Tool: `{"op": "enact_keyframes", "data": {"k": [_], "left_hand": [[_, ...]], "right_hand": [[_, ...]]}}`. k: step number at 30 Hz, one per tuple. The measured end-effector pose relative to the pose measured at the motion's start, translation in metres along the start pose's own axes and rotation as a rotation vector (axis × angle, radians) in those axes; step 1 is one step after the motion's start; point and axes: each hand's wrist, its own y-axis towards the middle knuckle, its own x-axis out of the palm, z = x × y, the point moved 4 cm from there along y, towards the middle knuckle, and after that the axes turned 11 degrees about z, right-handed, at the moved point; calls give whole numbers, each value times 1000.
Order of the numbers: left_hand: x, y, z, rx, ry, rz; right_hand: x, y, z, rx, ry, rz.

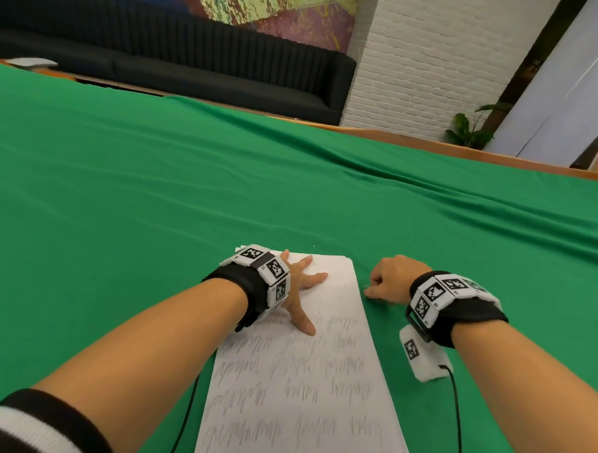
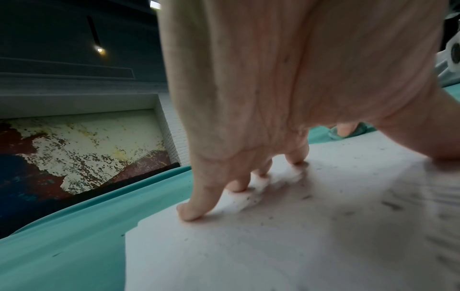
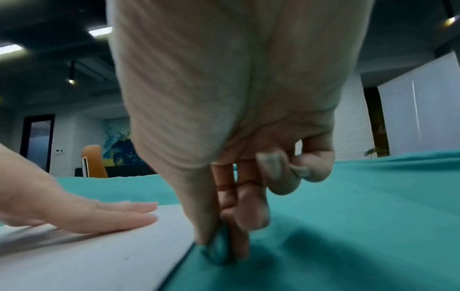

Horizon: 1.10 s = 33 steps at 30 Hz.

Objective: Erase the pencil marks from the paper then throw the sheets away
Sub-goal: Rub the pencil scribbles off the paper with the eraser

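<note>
The white paper sheets [image 1: 304, 380], a stack covered in rows of grey pencil scribbles with the far part rubbed clean, are lying lengthwise on the green cloth-covered surface [image 1: 121, 191]. The left hand [image 1: 300, 288] is pressing flat on the far end of the top sheet, fingers [image 2: 196, 198] spread straight, its grip apart. The right hand [image 1: 389, 278] is sitting just beside the stack's right edge, its thumb and fingertips [image 3: 239, 232] pinching a small teal eraser [image 3: 219, 250] against the cloth, so that grip is clamped on it. Dark crumbs are dotting the paper.
</note>
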Motion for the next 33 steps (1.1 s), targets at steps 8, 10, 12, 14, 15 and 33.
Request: {"op": "enact_keyframes", "data": {"k": [8, 10, 12, 14, 15, 33], "left_hand": [[-3, 0, -2, -26, -79, 51], [-11, -2, -5, -62, -168, 139], [-20, -9, -12, -86, -230, 226], [-27, -19, -22, -104, -239, 255], [-27, -25, -28, -116, -237, 257], [42, -102, -81, -117, -251, 176]], "right_hand": [[-28, -16, -27, -31, 609, 294], [-32, -19, -41, -84, 735, 229], [-34, -21, -49, -142, 713, 201], [-35, -21, -54, -178, 623, 221], [-35, -21, -57, -191, 567, 242], [2, -42, -166, -425, 430, 168]]}}
